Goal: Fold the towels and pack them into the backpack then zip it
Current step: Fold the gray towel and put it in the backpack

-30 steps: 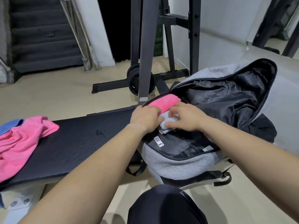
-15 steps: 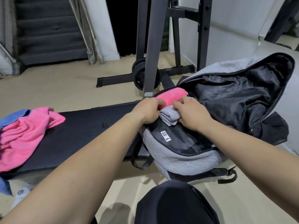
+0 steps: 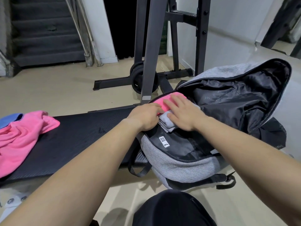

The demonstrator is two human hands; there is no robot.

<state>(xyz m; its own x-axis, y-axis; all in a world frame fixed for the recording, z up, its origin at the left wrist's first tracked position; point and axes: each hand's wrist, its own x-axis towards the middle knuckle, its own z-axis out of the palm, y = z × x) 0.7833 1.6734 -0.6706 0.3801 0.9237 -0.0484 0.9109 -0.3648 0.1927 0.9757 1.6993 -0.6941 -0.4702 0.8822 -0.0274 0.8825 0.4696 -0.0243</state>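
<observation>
Because the grey backpack (image 3: 179, 167) sits at the right end of the table (image 3: 78, 141) with its near wall seeming to hang past the edge, a hard downward push could tip it toward the floor. At the far left of the table, a loose pink towel (image 3: 21, 136) and a blue towel (image 3: 9, 119) lie unfolded, so zipping now would leave them out.

In the bag's mouth, the left hand (image 3: 146, 116) curls in at the seam between the two packed towels. Its fingertips are hidden, so I cannot tell what its grip holds. The right hand (image 3: 184, 115) has a wide grip, its fingers flat across the grey folded towel (image 3: 166, 126) and touching the pink folded towel (image 3: 160, 101) just beyond.

The grey layers fan out at the near edge, so an uneven press could undo the fold. Both towels ride high at the opening and could catch the zip. Beyond them, the open flap (image 3: 244, 98) stands up and could flop onto the hands.
</observation>
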